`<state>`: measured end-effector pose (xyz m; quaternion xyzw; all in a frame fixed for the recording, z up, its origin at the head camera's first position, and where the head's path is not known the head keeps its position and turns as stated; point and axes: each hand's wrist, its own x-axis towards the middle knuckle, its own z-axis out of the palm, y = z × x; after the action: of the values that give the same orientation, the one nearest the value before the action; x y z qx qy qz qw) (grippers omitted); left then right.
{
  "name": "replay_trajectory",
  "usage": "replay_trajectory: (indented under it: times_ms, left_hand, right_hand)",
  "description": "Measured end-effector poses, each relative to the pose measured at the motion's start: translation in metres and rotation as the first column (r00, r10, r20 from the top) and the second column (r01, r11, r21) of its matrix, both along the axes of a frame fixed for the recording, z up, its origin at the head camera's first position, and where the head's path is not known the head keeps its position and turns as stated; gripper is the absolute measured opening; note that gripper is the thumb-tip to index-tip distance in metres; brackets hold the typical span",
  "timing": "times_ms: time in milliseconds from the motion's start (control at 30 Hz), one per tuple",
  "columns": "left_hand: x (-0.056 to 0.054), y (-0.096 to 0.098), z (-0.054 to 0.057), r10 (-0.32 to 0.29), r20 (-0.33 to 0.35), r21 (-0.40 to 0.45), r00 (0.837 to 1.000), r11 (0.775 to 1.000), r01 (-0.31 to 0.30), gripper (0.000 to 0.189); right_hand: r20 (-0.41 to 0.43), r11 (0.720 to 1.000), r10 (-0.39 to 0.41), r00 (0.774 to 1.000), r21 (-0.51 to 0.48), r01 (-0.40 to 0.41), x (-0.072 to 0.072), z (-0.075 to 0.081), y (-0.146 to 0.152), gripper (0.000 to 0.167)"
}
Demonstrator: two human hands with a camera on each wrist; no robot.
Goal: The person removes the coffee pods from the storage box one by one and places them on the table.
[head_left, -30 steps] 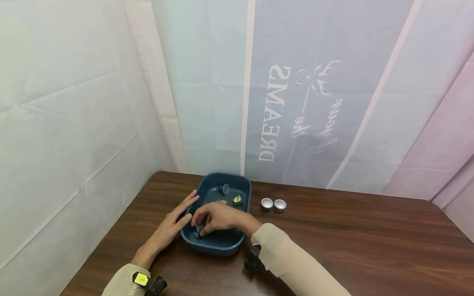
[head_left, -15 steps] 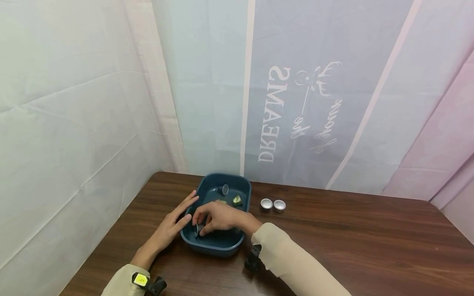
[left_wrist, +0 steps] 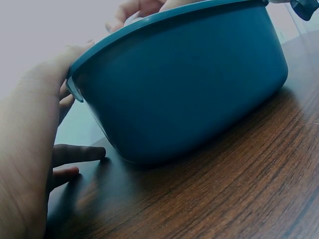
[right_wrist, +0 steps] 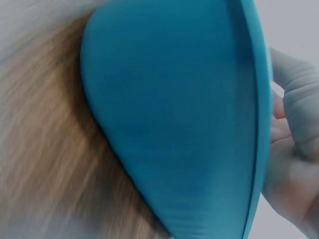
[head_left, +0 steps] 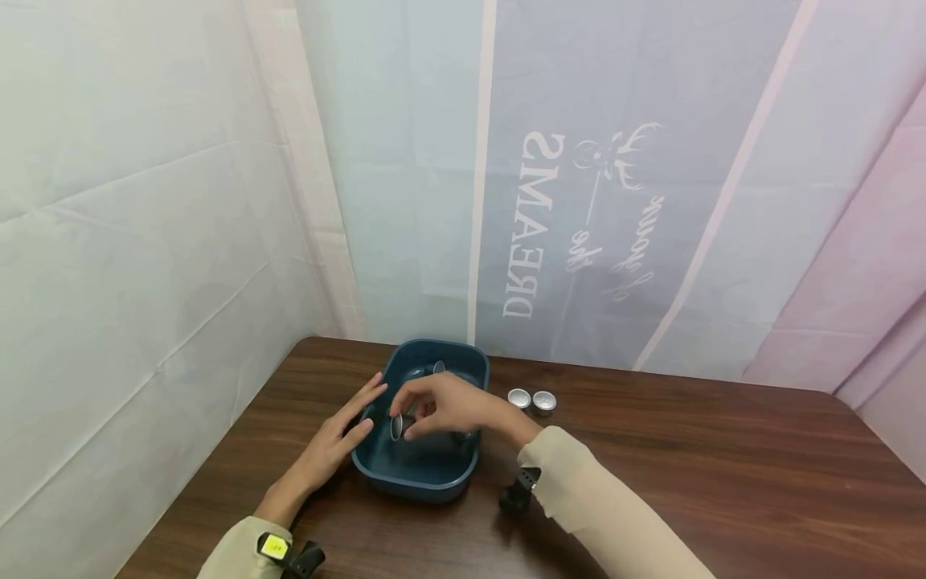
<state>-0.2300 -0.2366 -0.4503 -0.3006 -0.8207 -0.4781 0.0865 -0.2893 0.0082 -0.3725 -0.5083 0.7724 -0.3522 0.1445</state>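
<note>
In the head view, my right hand (head_left: 443,406) is over the blue plastic tub (head_left: 419,485), pinching a coffee capsule (head_left: 396,427) between thumb and fingers, its round lid turned to the left. The wrist view from that side shows the tub's wall (right_wrist: 169,109), with part of the hand beyond the rim. Along the tub's left rim rests my left hand (head_left: 335,438), its fingers extended; the left wrist view has it against the tub's corner. Another capsule (head_left: 439,367) lies at the tub's far end, partly hidden behind the right hand.
Two silver-lidded capsules, a left one (head_left: 518,399) and a right one (head_left: 544,403), stand side by side on the brown wooden table (head_left: 687,458), right of the tub. A printed cloth (head_left: 405,201) hangs behind the table, and a pale cloth (head_left: 145,281) borders its left side.
My right hand has lifted the capsule from the tub's near left corner and moved it up and to the right. My left hand stays on the rim.
</note>
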Motion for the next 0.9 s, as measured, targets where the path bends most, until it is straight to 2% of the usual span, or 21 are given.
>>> replay_trajectory:
  times_ms: [233,633,800,900]
  left_hand:
    - [0.0,-0.001,-0.002,0.011,-0.004,-0.013,1.0,1.0,-0.011,0.05]
    - [0.001,-0.001,-0.002,0.033,-0.012,-0.026,0.999,0.999,-0.033,0.051]
    - [0.002,0.0,0.0,0.038,-0.021,-0.028,0.999,0.999,-0.039,0.05]
    - [0.002,0.0,0.0,0.037,-0.023,-0.027,0.999,0.999,-0.038,0.051]
  right_hand:
    - [0.033,0.996,-0.079,0.996,-0.042,0.081,0.0,0.005,0.016,0.029]
    - [0.058,0.981,-0.11,0.992,-0.151,0.118,0.0,0.005,0.038,0.027]
    - [0.067,0.964,-0.14,0.988,-0.221,0.151,-0.003,0.007,0.051,0.028]
    - [0.104,0.944,-0.169,0.98,-0.27,0.191,-0.005,0.007,0.059,0.028]
